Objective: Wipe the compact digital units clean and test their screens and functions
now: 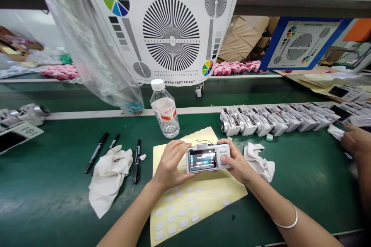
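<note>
A white digital camera (202,158) is held between both hands, its lit screen facing me with a dark menu and a blue button on it. My left hand (173,162) grips the camera's left end, fingers on top and thumb below. Around the right end closes my right hand (235,161), its thumb on the round control beside the screen. A thin wire sticks up from the camera's top. Beneath the hands lies a yellow backing sheet (203,193) with rows of white oval stickers.
A water bottle (165,110) stands behind the sheet. White cloths (111,177) and black markers (137,162) lie left. Opened white cameras (261,121) line the back right, near another person's hand (355,141). A camera test chart (172,52) hangs ahead.
</note>
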A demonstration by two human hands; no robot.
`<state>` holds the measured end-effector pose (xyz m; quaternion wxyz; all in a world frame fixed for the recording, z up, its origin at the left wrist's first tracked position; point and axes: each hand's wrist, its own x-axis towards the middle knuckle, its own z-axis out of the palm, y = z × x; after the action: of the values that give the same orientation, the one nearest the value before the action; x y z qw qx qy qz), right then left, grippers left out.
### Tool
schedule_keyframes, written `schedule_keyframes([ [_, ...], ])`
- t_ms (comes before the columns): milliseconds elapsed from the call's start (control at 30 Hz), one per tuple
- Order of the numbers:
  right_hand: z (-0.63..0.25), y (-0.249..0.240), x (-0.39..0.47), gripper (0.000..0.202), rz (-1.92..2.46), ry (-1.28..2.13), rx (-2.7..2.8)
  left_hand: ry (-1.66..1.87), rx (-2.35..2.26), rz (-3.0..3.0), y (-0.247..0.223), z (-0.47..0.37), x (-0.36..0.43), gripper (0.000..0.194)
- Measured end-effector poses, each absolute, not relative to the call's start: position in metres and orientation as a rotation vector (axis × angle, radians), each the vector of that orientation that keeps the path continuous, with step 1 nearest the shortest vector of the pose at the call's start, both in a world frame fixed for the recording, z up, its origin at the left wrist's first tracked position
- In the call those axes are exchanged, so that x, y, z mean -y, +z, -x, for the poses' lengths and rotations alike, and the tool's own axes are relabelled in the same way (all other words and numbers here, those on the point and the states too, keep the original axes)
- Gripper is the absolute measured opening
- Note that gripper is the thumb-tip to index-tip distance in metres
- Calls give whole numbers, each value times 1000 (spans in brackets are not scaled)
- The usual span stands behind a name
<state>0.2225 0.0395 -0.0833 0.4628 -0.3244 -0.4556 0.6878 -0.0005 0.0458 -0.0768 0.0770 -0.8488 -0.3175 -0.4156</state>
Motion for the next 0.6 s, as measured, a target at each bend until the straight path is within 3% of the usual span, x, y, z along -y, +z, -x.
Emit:
schedule_keyframes([
  [600,-223,-85,-39,40,803,1662,1127,-1244,995,2546,-76,-1,-45,64],
])
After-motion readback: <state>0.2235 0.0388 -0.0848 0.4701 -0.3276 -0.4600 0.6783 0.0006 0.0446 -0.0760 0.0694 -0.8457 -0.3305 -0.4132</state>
